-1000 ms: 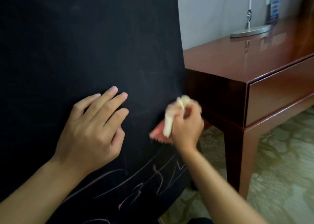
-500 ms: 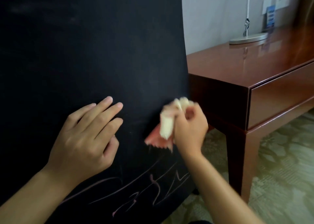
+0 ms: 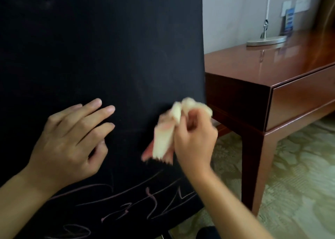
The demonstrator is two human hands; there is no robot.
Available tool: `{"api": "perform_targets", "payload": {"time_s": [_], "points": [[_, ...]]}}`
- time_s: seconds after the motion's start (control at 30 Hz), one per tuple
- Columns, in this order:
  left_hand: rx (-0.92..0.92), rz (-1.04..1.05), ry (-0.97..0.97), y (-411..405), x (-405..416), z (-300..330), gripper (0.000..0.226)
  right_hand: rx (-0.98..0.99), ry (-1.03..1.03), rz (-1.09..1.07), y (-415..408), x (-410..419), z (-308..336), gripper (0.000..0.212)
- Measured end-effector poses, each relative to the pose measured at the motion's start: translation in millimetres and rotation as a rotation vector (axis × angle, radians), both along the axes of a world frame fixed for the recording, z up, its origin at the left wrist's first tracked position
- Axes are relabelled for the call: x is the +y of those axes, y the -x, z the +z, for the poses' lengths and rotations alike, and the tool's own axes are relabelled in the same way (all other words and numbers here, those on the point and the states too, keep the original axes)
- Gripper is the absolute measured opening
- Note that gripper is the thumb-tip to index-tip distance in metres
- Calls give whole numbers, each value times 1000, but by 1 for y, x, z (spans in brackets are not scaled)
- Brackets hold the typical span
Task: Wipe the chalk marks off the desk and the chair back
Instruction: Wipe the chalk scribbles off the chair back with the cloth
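A black chair back [image 3: 101,48] fills the left and middle of the view. Pinkish chalk marks [image 3: 137,200] run across its lower part. My left hand [image 3: 72,140] lies flat on the fabric with fingers spread, above the marks. My right hand [image 3: 194,140] grips a bunched cream and pink cloth [image 3: 165,140], which is pressed against the chair back near its right edge, just above the marks. The cloth is blurred. The reddish-brown wooden desk [image 3: 272,70] stands to the right, behind the chair.
A lamp with a flat metal base [image 3: 266,39] stands on the far side of the desk, by the grey wall. The desk has a drawer front [image 3: 304,101] and a leg [image 3: 253,166]. Patterned green carpet [image 3: 299,184] covers the floor at right.
My right hand and the cloth have shifted slightly left and down across the chair back in a wiping motion. My left hand has stayed flat on the fabric.
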State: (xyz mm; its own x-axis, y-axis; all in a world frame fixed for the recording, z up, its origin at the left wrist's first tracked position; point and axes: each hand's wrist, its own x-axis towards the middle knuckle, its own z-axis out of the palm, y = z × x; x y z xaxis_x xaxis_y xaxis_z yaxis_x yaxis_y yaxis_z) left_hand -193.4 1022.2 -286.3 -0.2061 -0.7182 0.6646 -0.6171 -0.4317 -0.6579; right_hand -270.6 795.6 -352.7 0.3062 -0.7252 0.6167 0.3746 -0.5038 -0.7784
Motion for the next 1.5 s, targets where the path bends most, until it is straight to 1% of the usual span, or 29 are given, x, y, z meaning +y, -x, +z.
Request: {"api": "perform_targets", "payload": {"time_s": [0.07,0.1,0.13,0.2,0.3,0.37,0.4,0.47,0.53,0.6,0.63,0.7,0.77,0.87,0.93,1.0,1.07,1.13,1.17,1.2,1.27,1.43,1.5], "points": [[-1,3,10,1,0,-2,26,191,-69,34,15,17,-56,37],[-6,3,16,3,0,-2,26,247,-80,55,20,24,-73,39],[-11,5,20,4,0,-2,26,260,-78,64,22,26,-78,37],[-31,12,24,3,-1,1,26,191,-50,53,15,21,-54,29],[-48,4,22,1,1,0,27,-50,13,28,2,5,22,15],[-42,-14,24,-2,1,-2,27,-144,58,26,-7,-5,52,15],[-35,-22,21,-3,1,-2,27,-149,50,23,-9,-6,52,18],[-32,-36,26,-3,0,-2,27,-96,-79,11,-7,-3,23,26],[-46,-27,40,-1,-4,-1,27,10,-224,-1,2,4,-28,32],[-52,-20,41,1,-8,-1,27,128,-316,17,11,10,-69,32],[-50,-16,38,2,-8,-1,28,155,-332,32,12,11,-75,30],[-47,-8,38,3,-8,0,28,152,-308,40,9,7,-58,25],[-53,-7,40,3,-8,-1,28,40,-202,32,5,4,-16,24],[-52,-12,40,2,-6,-2,26,-131,-21,13,-2,0,49,29],[-42,-18,33,1,-5,-2,26,-171,19,5,-8,-3,60,27],[-32,-25,29,0,-4,-1,26,-124,-64,-18,-8,-2,37,26],[-34,-19,40,3,-6,-1,27,-11,-210,-41,0,1,-16,29],[-31,-8,41,6,-9,-1,27,163,-316,11,15,8,-70,32],[-26,0,38,7,-10,-2,26,232,-334,49,19,12,-88,32],[-22,7,35,8,-11,-2,26,259,-334,69,19,14,-94,31],[-23,12,41,7,-11,-2,26,219,-291,63,13,13,-71,28],[-24,-5,50,5,-11,-2,26,-150,5,-6,-10,7,55,17],[-21,-1,49,3,-11,-2,26,-202,82,-39,-17,4,63,19]]}}
